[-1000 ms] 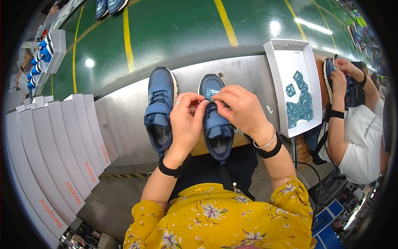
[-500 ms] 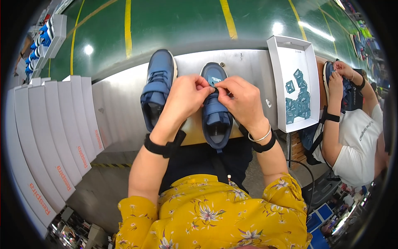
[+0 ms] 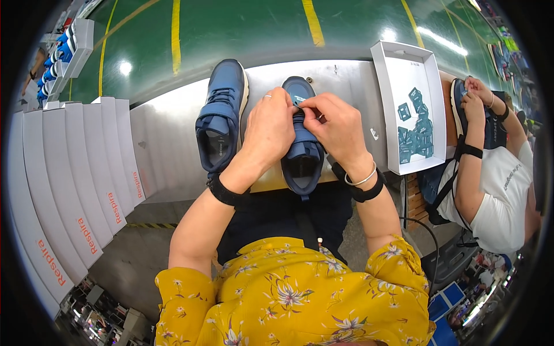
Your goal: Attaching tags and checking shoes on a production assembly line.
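Note:
A blue shoe (image 3: 303, 151) with a strap lies on the metal bench, toe pointing away from me. On its toe rests a teal hang tag (image 3: 299, 90). Over its lacing, my left hand (image 3: 270, 126) and my right hand (image 3: 336, 128) meet with fingertips pinched on a thin dark cord by the tag; the fingers partly hide it. Left of my hands stands the matching blue shoe (image 3: 221, 109), untouched, with dark laces and a strap.
A white open box (image 3: 396, 147) holding several teal tags (image 3: 416, 138) sits to the right. Stacked white shoeboxes (image 3: 63, 184) line the left. A co-worker (image 3: 490, 184) handles another shoe at far right. Beyond the metal bench (image 3: 167, 132) is green floor with yellow lines.
My left hand has turned, its back now showing more, and both hands remain pinched over the lacing. The whole view has shifted slightly.

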`<action>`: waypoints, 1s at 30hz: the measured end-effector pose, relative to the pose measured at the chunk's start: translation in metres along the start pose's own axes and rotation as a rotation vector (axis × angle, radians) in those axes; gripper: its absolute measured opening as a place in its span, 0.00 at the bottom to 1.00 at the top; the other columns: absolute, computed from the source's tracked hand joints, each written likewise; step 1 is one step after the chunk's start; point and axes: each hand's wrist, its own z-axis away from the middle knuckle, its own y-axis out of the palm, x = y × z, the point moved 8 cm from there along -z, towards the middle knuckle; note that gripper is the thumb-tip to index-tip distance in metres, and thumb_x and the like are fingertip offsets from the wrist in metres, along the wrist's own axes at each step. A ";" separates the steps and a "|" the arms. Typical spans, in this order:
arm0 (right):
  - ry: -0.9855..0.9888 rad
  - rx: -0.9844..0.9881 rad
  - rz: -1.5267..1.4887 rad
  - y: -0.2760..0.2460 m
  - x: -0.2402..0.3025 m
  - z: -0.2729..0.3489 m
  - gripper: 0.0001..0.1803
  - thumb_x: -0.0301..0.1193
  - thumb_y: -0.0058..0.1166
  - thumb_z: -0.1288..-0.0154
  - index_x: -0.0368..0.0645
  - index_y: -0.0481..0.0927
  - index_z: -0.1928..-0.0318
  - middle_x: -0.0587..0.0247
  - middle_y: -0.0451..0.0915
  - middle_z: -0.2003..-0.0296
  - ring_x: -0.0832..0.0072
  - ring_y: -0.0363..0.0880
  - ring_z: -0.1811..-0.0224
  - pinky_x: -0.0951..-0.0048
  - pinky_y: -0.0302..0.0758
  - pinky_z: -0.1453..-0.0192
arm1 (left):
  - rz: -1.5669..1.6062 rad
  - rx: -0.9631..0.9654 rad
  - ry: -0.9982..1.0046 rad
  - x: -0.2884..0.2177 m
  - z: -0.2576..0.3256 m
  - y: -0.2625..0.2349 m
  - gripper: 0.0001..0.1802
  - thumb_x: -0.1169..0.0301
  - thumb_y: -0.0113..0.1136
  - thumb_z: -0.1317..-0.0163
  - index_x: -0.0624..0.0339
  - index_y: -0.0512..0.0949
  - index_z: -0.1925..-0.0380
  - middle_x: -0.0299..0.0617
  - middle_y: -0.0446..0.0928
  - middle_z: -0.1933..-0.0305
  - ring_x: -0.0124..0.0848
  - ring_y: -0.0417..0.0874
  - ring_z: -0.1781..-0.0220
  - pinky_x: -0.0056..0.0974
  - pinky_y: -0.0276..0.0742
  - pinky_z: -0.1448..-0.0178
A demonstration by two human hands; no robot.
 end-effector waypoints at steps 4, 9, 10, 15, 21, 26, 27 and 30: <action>0.012 -0.003 0.019 0.000 -0.002 0.001 0.06 0.22 0.64 0.44 0.44 0.85 0.64 0.62 0.81 0.69 0.62 0.81 0.71 0.65 0.78 0.67 | -0.005 0.014 0.027 0.001 -0.004 0.002 0.09 0.78 0.57 0.32 0.66 0.71 0.55 0.53 0.79 0.66 0.54 0.82 0.59 0.50 0.76 0.54; 0.040 0.005 0.032 0.000 -0.004 0.000 0.07 0.22 0.63 0.43 0.45 0.85 0.63 0.63 0.81 0.69 0.62 0.81 0.70 0.65 0.78 0.66 | 0.393 -0.060 -0.164 0.018 0.004 0.010 0.16 0.83 0.57 0.32 0.65 0.67 0.47 0.42 0.77 0.62 0.31 0.80 0.60 0.34 0.77 0.53; 0.027 0.008 0.026 0.000 -0.003 0.000 0.07 0.23 0.63 0.43 0.45 0.85 0.63 0.63 0.81 0.69 0.62 0.82 0.70 0.65 0.79 0.66 | 0.395 -0.058 -0.164 0.020 0.005 0.014 0.16 0.83 0.57 0.32 0.65 0.67 0.47 0.42 0.77 0.62 0.31 0.80 0.60 0.34 0.77 0.53; -0.016 0.039 0.050 0.001 0.000 -0.002 0.07 0.24 0.64 0.44 0.47 0.86 0.63 0.65 0.80 0.69 0.63 0.82 0.68 0.65 0.79 0.65 | 0.865 -0.184 -0.307 0.051 0.012 0.030 0.15 0.81 0.57 0.29 0.63 0.66 0.47 0.38 0.77 0.58 0.24 0.78 0.56 0.29 0.76 0.49; -0.073 0.087 0.055 0.001 0.005 -0.005 0.07 0.25 0.65 0.45 0.47 0.86 0.64 0.66 0.80 0.69 0.64 0.82 0.66 0.65 0.80 0.63 | 1.193 -0.210 -0.446 0.061 0.017 0.042 0.15 0.82 0.57 0.28 0.60 0.66 0.47 0.39 0.77 0.55 0.23 0.78 0.58 0.28 0.76 0.53; -0.162 0.185 0.111 0.004 0.011 -0.006 0.09 0.25 0.65 0.45 0.47 0.84 0.62 0.67 0.78 0.67 0.65 0.82 0.63 0.64 0.80 0.62 | 1.362 -0.227 -0.497 0.060 0.017 0.042 0.15 0.83 0.58 0.30 0.60 0.67 0.48 0.41 0.80 0.56 0.22 0.78 0.63 0.27 0.76 0.58; -0.162 0.185 0.112 0.003 0.012 -0.007 0.09 0.25 0.65 0.45 0.47 0.84 0.62 0.67 0.78 0.67 0.65 0.82 0.63 0.64 0.80 0.62 | 1.362 -0.226 -0.496 0.060 0.017 0.042 0.15 0.83 0.58 0.30 0.60 0.67 0.48 0.41 0.80 0.56 0.22 0.78 0.63 0.27 0.76 0.58; -0.187 0.221 0.126 0.003 0.015 -0.009 0.09 0.25 0.65 0.45 0.47 0.82 0.62 0.66 0.77 0.66 0.65 0.81 0.63 0.63 0.80 0.62 | 1.360 -0.221 -0.524 0.061 0.016 0.042 0.15 0.83 0.58 0.30 0.61 0.67 0.48 0.41 0.80 0.57 0.23 0.78 0.63 0.27 0.77 0.58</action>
